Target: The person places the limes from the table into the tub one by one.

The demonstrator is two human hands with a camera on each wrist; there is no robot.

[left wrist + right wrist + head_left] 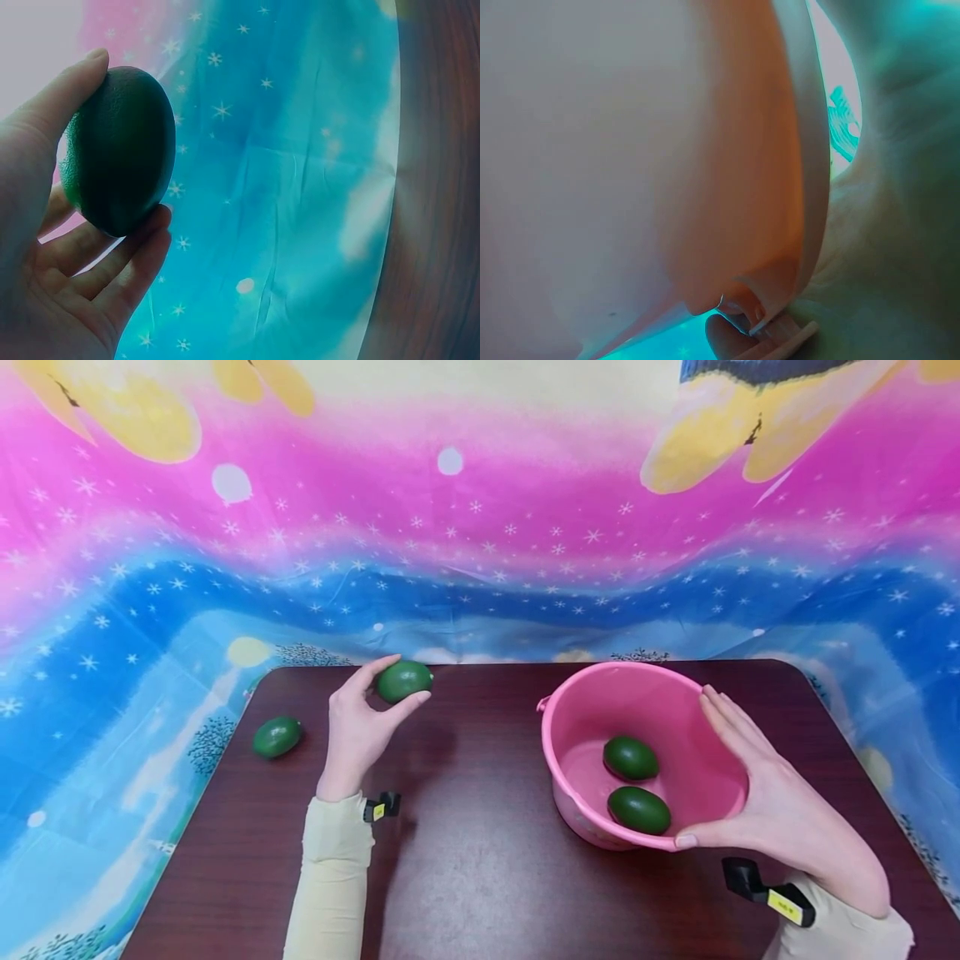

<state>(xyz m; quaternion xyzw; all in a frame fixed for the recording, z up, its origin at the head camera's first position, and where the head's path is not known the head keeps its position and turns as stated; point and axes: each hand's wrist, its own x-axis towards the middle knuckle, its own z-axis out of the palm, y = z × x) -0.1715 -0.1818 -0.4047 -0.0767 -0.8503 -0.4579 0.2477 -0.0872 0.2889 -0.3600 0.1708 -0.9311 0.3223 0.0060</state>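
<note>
My left hand (360,722) holds a green avocado (405,682) between thumb and fingertips above the table's far left part. The same avocado (120,150) shows large and dark in the left wrist view, with the thumb on one end and fingers under the other. With thumb and fingers spread along its rim, my right hand (780,802) grips the right side of a pink bucket (551,752). Two avocados, one farther back (631,757) and one nearer (639,810), lie inside the bucket. In the right wrist view the bucket wall (630,150) hides most of the scene.
Another avocado (277,737) lies at the table's left edge, left of my left wrist. The dark wooden table (472,877) has rounded far corners. A patterned pink and blue cloth (450,552) hangs behind and at the sides of it.
</note>
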